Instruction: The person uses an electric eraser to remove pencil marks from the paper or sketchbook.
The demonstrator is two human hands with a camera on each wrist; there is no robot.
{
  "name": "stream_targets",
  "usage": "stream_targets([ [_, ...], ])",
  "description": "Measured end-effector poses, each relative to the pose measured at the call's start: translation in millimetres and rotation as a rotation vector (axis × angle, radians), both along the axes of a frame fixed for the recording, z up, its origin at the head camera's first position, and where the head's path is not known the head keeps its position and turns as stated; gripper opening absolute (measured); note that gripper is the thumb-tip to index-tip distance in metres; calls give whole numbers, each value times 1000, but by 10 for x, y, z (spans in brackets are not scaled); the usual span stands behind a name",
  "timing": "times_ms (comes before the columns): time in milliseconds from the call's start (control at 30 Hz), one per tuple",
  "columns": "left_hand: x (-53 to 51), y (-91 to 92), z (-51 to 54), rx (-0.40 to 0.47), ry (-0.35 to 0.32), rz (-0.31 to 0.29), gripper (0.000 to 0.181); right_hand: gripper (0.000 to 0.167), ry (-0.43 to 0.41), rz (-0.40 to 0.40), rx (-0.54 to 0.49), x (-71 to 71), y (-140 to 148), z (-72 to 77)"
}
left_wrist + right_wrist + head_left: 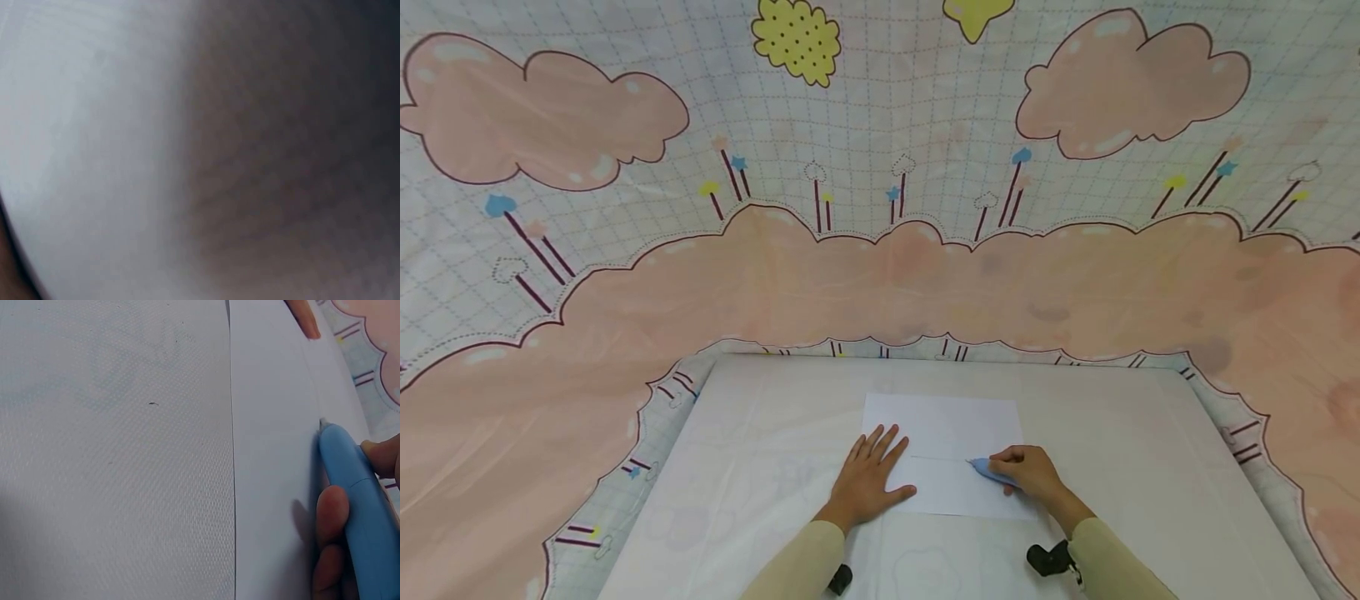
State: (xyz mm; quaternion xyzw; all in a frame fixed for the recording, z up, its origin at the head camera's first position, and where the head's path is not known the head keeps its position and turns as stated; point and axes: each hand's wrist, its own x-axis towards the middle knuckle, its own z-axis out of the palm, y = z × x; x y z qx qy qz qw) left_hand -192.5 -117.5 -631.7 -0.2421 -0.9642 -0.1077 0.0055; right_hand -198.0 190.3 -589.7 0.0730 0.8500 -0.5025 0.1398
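A white sheet of paper (955,425) lies on the white-covered table, a faint line running across its middle. On its left side the left hand (863,483) rests flat with fingers spread. The right hand (1033,479) grips a light blue pen-like tool (992,472) over the right part of the sheet, its tip at the faint line. In the right wrist view, fingers (332,512) curl round the blue tool (359,487), whose small pale tip touches or nearly touches the paper (269,425). The left wrist view is blurred and shows only pale and dark surfaces.
The table (760,467) has a white cover with faint patterns. Behind and around it hangs a curtain-like cloth (880,283) with pink clouds and a grid print. Dark wrist devices (1048,559) show by both sleeves.
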Motion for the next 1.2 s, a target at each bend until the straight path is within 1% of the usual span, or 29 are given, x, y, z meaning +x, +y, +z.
stream_targets([
  [167,-3,4,-1,6,-11,1,83,18,-6,15,7,3,2,10],
  [267,4,13,41,-3,-48,7,83,19,-8,20,9,0,0,-1],
  [333,6,17,55,-3,-56,8,82,20,-5,22,9,-5,1,-16],
  [400,6,20,64,-5,-58,8,82,19,-5,17,10,-9,5,-32],
  [533,0,15,24,0,-22,1,83,18,-4,9,10,-14,16,-36],
  [700,-3,22,36,-3,-40,5,83,19,0,-5,15,-7,17,1],
  [900,-9,31,69,-26,-65,10,84,19,1,5,25,-13,12,7],
  [1200,-9,32,71,-31,-65,11,84,17,-9,16,24,-18,-1,1],
])
